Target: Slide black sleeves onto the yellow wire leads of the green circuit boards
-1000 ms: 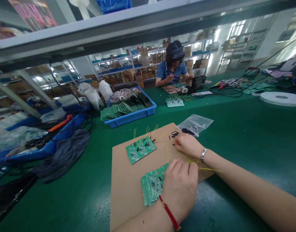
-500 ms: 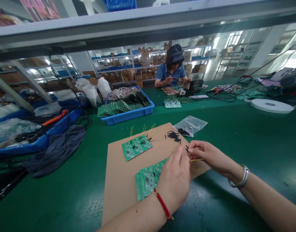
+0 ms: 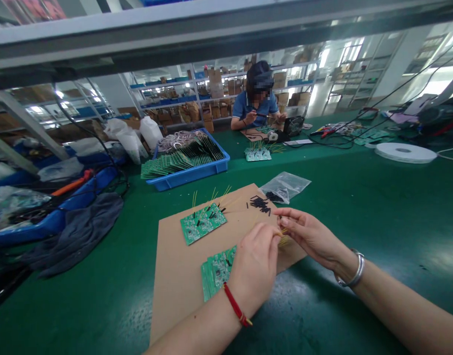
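My left hand [image 3: 259, 256], with a red cord on its wrist, is closed in a pinch on thin yellow wires [image 3: 284, 238]. Facing it, my right hand [image 3: 303, 231] pinches a small black sleeve [image 3: 280, 217] close to the wire ends; the fingers partly hide it. Below my left hand lies a stack of green circuit boards [image 3: 211, 276], partly covered by the hand. Farther back on the brown cardboard sheet [image 3: 178, 305], another circuit board [image 3: 204, 224] has yellow wires and black sleeves standing up from it. A pile of black sleeves [image 3: 260, 203] lies beyond my hands.
A clear plastic bag [image 3: 287, 186] of black pieces lies behind the pile. A blue tray [image 3: 191, 175] holds many boards. Across the green table [image 3: 359, 207], a person [image 3: 256, 103] works near another wired board [image 3: 258, 154]. A white reel [image 3: 405, 152] lies to the right.
The camera view has shifted slightly, so the scene sits farther left. My fingertips have changed position around the wires and the black sleeve, with both hands still close together.
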`<state>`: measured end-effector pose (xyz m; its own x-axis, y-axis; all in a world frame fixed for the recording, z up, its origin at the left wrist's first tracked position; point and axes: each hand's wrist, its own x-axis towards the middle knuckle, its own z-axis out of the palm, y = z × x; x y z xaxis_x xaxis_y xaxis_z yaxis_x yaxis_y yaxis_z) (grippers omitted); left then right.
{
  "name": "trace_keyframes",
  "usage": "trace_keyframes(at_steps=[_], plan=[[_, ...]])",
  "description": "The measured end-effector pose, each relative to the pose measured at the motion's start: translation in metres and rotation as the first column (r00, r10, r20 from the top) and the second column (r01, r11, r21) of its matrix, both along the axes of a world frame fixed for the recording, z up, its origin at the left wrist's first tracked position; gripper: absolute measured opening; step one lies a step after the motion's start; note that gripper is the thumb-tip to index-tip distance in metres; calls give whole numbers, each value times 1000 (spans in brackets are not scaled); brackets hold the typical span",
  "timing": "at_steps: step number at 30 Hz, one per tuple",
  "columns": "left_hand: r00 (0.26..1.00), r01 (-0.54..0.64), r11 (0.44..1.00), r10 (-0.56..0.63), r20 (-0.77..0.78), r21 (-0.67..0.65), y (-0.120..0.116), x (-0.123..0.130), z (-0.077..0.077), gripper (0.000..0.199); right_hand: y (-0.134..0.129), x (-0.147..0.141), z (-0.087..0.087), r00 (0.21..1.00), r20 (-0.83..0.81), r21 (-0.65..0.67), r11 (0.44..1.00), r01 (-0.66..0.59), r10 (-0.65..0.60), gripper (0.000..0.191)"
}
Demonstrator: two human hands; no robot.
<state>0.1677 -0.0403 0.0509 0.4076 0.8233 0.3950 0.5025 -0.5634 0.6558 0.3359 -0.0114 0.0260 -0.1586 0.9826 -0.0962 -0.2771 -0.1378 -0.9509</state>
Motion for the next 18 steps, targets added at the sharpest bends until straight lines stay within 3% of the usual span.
trace_keyframes(at_steps=[3, 8, 18], plan=[[1000, -14, 990, 16, 17, -138, -1, -2, 3, 17, 0, 1, 3, 996, -67, -23, 998, 60, -61, 26], [988, 0, 955, 46, 146, -297, -1, -2, 4, 18, -4, 1, 6, 983, -180, -94, 995, 15, -32, 19], [989, -56, 946, 97, 114, -320, 3, -3, 0, 26, -7, -3, 10, 982, -180, -123, 992, 35, -57, 23]])
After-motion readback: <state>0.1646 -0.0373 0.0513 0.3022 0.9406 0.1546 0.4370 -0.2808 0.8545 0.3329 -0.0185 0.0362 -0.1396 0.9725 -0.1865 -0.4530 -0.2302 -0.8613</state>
